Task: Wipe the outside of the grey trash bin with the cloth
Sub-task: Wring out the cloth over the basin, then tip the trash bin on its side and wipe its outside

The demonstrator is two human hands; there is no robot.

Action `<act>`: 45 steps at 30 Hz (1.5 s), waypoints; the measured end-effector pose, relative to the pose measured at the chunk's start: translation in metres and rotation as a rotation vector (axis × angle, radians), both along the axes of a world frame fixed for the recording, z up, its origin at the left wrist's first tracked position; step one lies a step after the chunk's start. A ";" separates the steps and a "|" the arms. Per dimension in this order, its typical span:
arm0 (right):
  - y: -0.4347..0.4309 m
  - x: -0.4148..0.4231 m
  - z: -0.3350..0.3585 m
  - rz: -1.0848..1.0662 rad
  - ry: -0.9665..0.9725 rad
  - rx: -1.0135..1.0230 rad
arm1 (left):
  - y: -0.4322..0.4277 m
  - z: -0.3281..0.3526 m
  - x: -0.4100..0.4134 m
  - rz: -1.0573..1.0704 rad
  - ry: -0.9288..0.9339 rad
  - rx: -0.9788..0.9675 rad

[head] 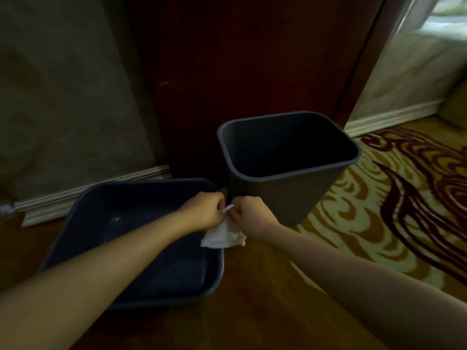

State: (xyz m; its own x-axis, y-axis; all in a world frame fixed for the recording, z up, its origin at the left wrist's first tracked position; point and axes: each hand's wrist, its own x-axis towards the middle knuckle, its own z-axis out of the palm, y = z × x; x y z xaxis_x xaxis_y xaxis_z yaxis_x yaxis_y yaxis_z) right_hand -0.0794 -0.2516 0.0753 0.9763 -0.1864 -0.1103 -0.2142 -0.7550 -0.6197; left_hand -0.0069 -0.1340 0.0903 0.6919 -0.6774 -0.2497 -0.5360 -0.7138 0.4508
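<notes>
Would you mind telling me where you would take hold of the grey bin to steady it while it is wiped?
I would grip the bin by its rolled rim, reaching down from above at the near edge. It stands upright and open, so the lip offers a firm hold and leaves the outer walls clear.

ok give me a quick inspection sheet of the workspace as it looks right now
surface: dark wooden floor, meeting a patterned carpet on the right
job's things: grey trash bin stands upright and open, looks empty; white cloth bunched, hanging between both hands, not touching the bin
clutter: dark blue basin on the floor left of the bin
grippers: left hand and right hand each have a closed grip on the cloth's top edge
cables: nothing seen
surroundings: dark wooden panel behind the bin, white baseboard, pale curtain at right
</notes>
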 end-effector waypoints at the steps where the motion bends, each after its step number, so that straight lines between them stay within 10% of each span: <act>1: -0.007 -0.011 -0.002 -0.001 0.001 0.028 | -0.004 0.001 -0.008 -0.023 0.014 -0.006; 8: -0.065 -0.098 -0.002 -0.195 0.000 0.404 | -0.051 0.031 -0.060 -0.173 0.059 0.034; 15: -0.102 -0.125 -0.013 -0.597 0.007 0.676 | -0.122 0.078 -0.048 -0.234 -0.532 -0.264; 20: -0.103 -0.126 -0.028 -0.719 -0.071 0.609 | -0.148 0.061 -0.025 -0.291 -0.224 0.155; 33: -0.170 -0.165 0.029 -1.193 -0.468 0.727 | -0.160 0.094 -0.012 -0.012 0.148 -0.310; 45: -0.169 -0.087 0.037 -0.755 -0.585 0.345 | -0.146 0.043 -0.024 0.149 0.697 -0.507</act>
